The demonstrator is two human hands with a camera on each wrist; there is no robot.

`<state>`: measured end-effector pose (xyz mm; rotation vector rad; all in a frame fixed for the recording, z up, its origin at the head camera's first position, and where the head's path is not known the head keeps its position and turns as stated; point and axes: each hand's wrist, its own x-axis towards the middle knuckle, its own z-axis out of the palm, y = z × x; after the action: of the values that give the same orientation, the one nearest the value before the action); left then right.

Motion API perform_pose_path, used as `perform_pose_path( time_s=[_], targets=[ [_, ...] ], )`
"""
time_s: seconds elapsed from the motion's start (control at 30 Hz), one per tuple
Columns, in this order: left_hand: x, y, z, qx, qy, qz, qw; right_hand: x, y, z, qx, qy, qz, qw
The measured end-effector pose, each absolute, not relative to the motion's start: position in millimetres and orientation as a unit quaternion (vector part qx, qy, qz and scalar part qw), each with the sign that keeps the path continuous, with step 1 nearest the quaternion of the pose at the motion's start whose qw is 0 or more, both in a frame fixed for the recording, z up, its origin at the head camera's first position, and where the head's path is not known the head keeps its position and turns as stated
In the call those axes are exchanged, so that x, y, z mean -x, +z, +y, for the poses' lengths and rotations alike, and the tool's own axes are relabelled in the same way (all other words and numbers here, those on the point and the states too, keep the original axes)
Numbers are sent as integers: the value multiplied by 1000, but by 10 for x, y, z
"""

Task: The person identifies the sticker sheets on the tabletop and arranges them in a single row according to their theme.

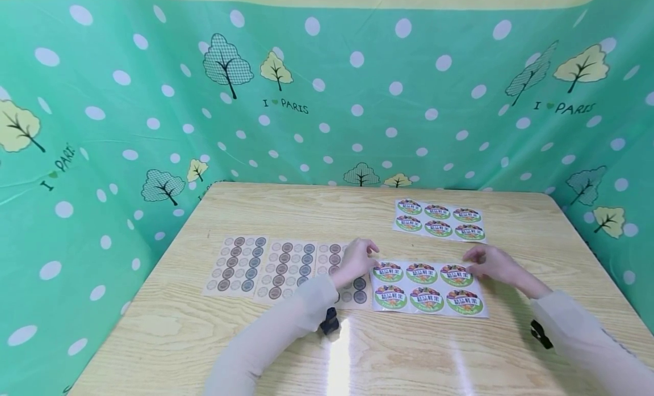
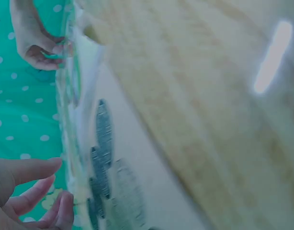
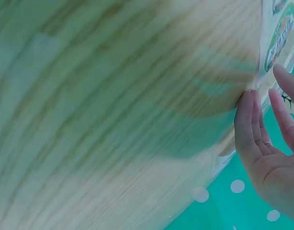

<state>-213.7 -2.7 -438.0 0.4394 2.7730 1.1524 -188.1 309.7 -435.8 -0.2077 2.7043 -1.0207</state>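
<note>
A white sheet of oval fruit stickers (image 1: 431, 314) lies on the table in the head view. At its upper left corner is my left hand (image 1: 357, 257), its thumb and fingers apart in the left wrist view. My right hand (image 1: 493, 264) is at the upper right corner. In the right wrist view its fingertips (image 3: 247, 103) touch the sheet's edge from outside, with the thumb held apart. Beige sheets of round stickers (image 1: 237, 265) lie side by side to the left, the nearest one partly hidden under my left forearm.
Another sheet of oval fruit stickers (image 1: 439, 220) lies farther back on the wooden table (image 1: 291, 209). A green polka-dot cloth (image 1: 327, 89) hangs behind the table and along its sides. Black wrist devices (image 1: 330, 321) show beneath both sleeves.
</note>
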Motion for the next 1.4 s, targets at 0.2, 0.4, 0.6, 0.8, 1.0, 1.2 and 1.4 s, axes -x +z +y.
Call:
perform_pose_path(
  time_s=[0.2, 0.4, 0.6, 0.8, 1.0, 1.2, 1.4],
  targets=[
    [2209, -4252, -61, -166, 385, 904, 80, 1934, -4321, 3185, 76, -360, 923, 108],
    [2305, -4204, -62, -174, 389, 897, 116, 2016, -4268, 3248, 86, -375, 916, 113],
    [2405, -4174, -7, -163, 401, 891, 138, 2090, -4227, 3279, 80, -363, 922, 109],
    [2498, -4135, 76, -144, 407, 890, 148, 2175, -4201, 3308, 64, -354, 928, 94],
    [2614, -4118, 182, -150, 410, 890, 132, 2261, -4179, 3353, 50, -347, 934, 76],
    [2716, -4129, 279, -133, 431, 883, 127, 2346, -4206, 3409, 32, -331, 942, 53],
    [2790, -4176, 359, -112, 454, 875, 127, 2389, -4234, 3443, 2, -349, 935, 58]
  ],
)
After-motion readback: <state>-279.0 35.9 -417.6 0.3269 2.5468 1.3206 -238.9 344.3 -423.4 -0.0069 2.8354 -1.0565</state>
